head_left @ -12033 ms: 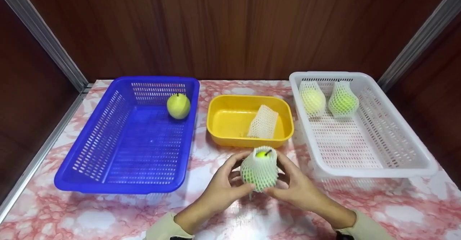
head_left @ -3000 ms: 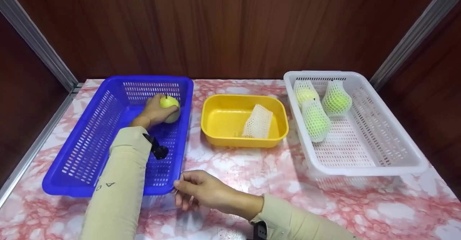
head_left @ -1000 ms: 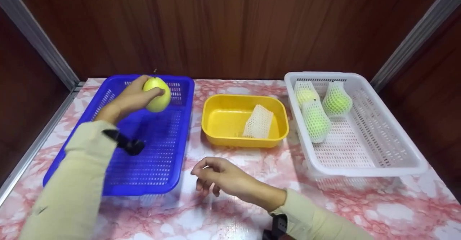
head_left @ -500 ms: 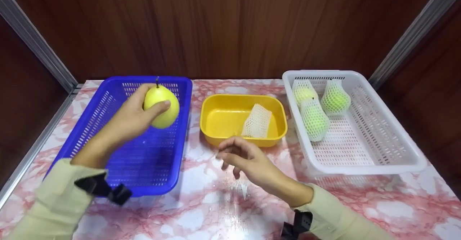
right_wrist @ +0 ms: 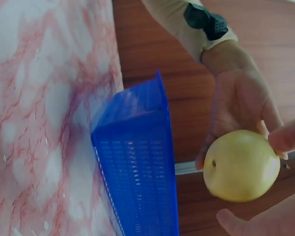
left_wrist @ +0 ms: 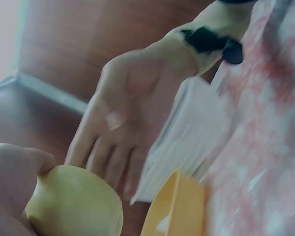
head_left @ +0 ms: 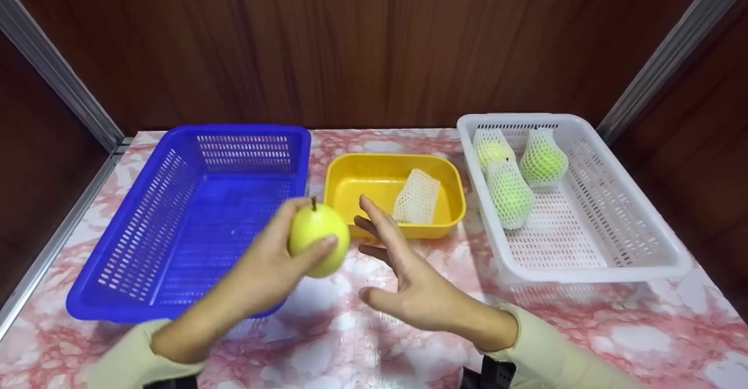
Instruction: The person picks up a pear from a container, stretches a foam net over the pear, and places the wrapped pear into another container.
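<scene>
My left hand [head_left: 266, 266] grips a bare yellow-green pear [head_left: 320, 240], its stem up, in front of the yellow tub [head_left: 350, 228]. Thumb and fingers wrap its sides. Just to the right, my right hand [head_left: 423, 287] is spread with the palm toward the pear and holds nothing. In the right wrist view the pear [right_wrist: 243, 167] sits between the left hand [right_wrist: 243, 101] and the right fingers, with a gap to the right thumb. A white foam net sleeve [head_left: 418, 196] lies inside the yellow tub, behind the right fingers.
A blue basket [head_left: 79, 301] stands at the left with nothing in it. At the right, a white basket [head_left: 608, 274] contains three net-sleeved pears [head_left: 510, 196] near its back left corner. Wood panels [head_left: 374, 50] close off the back of the marbled table [head_left: 345, 348].
My left hand has lifted the pear out of the blue basket and brought it right and nearer. My right hand has moved right and spread its fingers. Earlier, a third sleeved pear went into the white basket.
</scene>
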### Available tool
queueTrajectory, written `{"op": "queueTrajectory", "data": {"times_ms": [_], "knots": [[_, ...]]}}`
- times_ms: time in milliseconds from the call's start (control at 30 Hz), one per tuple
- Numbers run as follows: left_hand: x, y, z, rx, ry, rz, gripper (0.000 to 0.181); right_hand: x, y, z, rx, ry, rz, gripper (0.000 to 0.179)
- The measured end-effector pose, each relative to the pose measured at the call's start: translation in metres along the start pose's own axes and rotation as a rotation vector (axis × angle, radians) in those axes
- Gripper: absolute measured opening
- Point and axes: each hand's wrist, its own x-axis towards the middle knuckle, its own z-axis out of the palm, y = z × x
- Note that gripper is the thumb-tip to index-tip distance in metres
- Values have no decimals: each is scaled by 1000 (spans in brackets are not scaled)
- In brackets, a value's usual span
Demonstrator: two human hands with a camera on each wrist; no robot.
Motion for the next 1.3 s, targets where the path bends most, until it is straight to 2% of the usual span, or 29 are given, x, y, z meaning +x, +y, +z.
{"op": "queueTrajectory", "data": {"times_ms": [167,300,367,500,667,833,967,1100,1300], "knots": [[-5,-5,21,25,43,50,67,-3,-2,5,-76,-14,28,112],[-6,-9,31,31,65,106,67,-4,0,8,-168,-21,34,113],[-7,-10,34,17,61,115,66,-6,1,9,-227,-16,37,113],[-10,-12,37,-66,15,111,65,-8,5,10,-296,12,31,114],[-19,-14,38,-102,-24,102,58,-10,12,7,-269,54,29,102],[-22,-24,40,-159,-65,178,52,-16,22,-3,-175,94,8,88],[-25,-37,44,-213,-85,220,56,-22,29,-9,-144,79,28,87],[-27,-51,53,-250,-101,209,58,-32,35,-13,-153,41,63,88],[-23,-65,72,-231,-108,232,55,-45,47,-20,-202,17,76,84]]}}
